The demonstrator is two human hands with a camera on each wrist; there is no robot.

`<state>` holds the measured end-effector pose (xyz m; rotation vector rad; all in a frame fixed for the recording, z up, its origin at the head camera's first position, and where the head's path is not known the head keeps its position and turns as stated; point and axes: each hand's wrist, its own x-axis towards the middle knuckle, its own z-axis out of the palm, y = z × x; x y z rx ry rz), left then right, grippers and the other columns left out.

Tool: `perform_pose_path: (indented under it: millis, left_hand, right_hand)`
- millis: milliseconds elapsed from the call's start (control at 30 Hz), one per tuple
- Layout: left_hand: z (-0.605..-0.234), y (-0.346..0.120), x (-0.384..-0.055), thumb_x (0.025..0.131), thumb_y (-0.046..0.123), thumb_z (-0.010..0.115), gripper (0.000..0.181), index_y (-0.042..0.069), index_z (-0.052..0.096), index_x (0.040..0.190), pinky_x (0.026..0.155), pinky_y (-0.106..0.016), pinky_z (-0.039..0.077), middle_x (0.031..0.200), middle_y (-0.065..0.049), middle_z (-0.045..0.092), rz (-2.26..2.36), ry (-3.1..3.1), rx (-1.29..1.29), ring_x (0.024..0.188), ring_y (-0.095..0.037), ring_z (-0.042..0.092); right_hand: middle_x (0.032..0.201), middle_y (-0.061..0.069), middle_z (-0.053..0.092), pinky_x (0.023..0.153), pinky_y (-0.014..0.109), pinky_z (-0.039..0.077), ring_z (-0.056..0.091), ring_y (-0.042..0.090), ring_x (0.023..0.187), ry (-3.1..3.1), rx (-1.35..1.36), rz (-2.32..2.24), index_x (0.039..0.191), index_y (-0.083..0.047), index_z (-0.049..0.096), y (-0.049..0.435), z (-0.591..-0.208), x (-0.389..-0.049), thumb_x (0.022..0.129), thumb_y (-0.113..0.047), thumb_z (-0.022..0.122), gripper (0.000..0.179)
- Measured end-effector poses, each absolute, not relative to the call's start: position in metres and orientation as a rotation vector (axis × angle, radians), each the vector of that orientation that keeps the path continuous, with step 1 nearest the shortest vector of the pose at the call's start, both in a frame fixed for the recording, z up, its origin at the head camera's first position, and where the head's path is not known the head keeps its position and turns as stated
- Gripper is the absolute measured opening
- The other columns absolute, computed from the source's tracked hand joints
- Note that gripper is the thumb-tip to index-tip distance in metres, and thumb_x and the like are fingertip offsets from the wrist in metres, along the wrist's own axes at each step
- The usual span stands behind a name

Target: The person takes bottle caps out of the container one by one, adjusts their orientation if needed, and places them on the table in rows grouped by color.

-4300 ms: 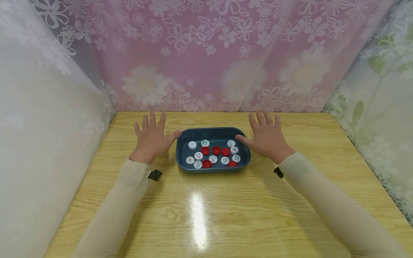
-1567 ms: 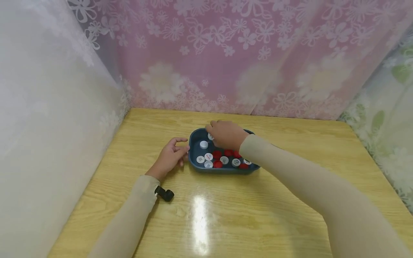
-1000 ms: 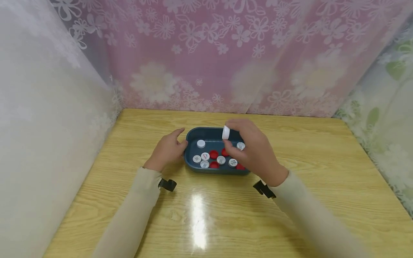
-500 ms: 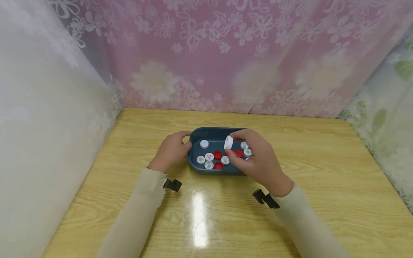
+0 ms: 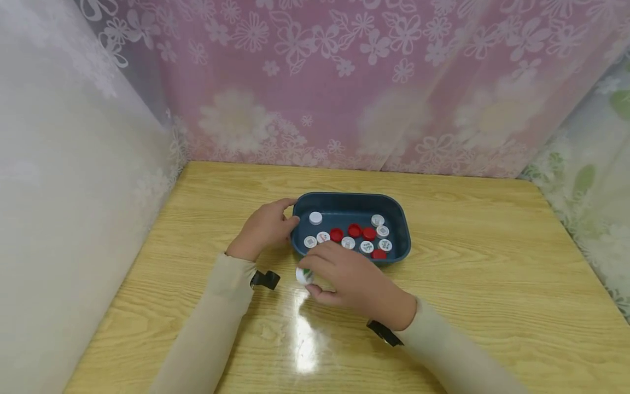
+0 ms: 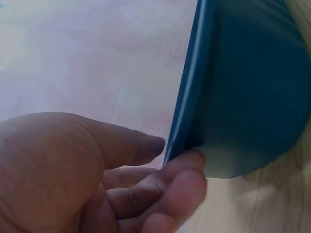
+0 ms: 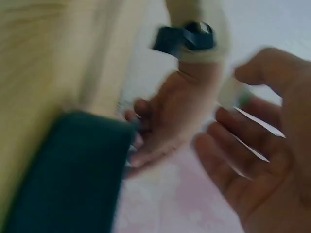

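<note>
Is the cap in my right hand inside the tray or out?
Out. In the head view, the right hand pinches the white cap outside the tray, on its near side.

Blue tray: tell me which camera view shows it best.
The head view: it shows the tray from above, its inside and most of its rim, though the right hand hides part of the near edge. The left wrist view shows part of its outer wall and rim beside the left hand; the right wrist view, only a blurred part.

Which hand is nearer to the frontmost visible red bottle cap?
Right. The right hand is left of and in front of the red bottle cap; the left hand is farther, at the tray's left end.
</note>
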<state>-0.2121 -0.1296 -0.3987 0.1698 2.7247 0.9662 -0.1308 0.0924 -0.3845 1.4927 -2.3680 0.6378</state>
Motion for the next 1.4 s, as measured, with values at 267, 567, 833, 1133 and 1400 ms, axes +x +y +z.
perform_pose_path:
  millis: [267, 567, 833, 1133, 1400]
  left_hand:
    - [-0.387, -0.125, -0.212, 0.105, 0.032, 0.060, 0.062, 0.017, 0.038, 0.161, 0.071, -0.036, 0.050, 0.083, -0.003, 0.068, 0.918, 2.692, 0.200, 0.071, -0.018, 0.065]
    - [-0.387, -0.126, -0.208, 0.104, 0.039, 0.061, 0.067, 0.016, 0.036, 0.162, 0.069, -0.036, 0.047, 0.083, -0.004, 0.064, 0.904, 2.676, 0.217, 0.071, -0.019, 0.061]
    - [-0.384, -0.128, -0.201, 0.101, 0.044, 0.065, 0.083, 0.016, 0.023, 0.167, 0.087, -0.043, 0.052, 0.117, -0.009, 0.067, 0.858, 2.626, 0.229, 0.100, -0.024, 0.063]
    - [-0.387, -0.124, -0.193, 0.085, 0.042, 0.086, 0.115, 0.012, 0.011, 0.168, 0.110, -0.049, 0.044, 0.154, -0.014, 0.051, 0.898, 2.518, 0.241, 0.133, -0.029, 0.054]
    - [-0.388, -0.122, -0.192, 0.085, 0.037, 0.087, 0.119, 0.010, 0.005, 0.167, 0.115, -0.048, 0.039, 0.165, -0.013, 0.036, 0.912, 2.505, 0.246, 0.144, -0.030, 0.044]
  right_hand:
    - [0.106, -0.004, 0.065, 0.081, 0.024, 0.053, 0.060, 0.010, 0.093, -2.537, 1.541, 0.368, 0.119, -0.015, 0.074, 0.087, -0.403, -0.135, 0.094, -0.022, 0.077, 0.026]
    - [0.091, -0.005, 0.062, 0.074, 0.025, 0.051, 0.056, 0.011, 0.080, -2.679, 1.576, 0.203, 0.107, -0.015, 0.073, 0.081, -0.417, -0.131, 0.093, -0.025, 0.078, 0.018]
    - [0.085, -0.007, 0.057, 0.069, 0.024, 0.048, 0.053, 0.009, 0.074, -2.651, 1.525, 0.250, 0.092, -0.018, 0.066, 0.079, -0.429, -0.134, 0.095, -0.025, 0.077, 0.013]
    - [0.084, -0.007, 0.059, 0.066, 0.022, 0.047, 0.054, 0.008, 0.074, -2.704, 1.517, 0.233, 0.091, -0.018, 0.068, 0.077, -0.431, -0.131, 0.095, -0.024, 0.075, 0.010]
    - [0.084, -0.007, 0.057, 0.064, 0.022, 0.046, 0.053, 0.008, 0.074, -2.713, 1.519, 0.199, 0.092, -0.018, 0.068, 0.079, -0.435, -0.130, 0.094, -0.025, 0.076, 0.011]
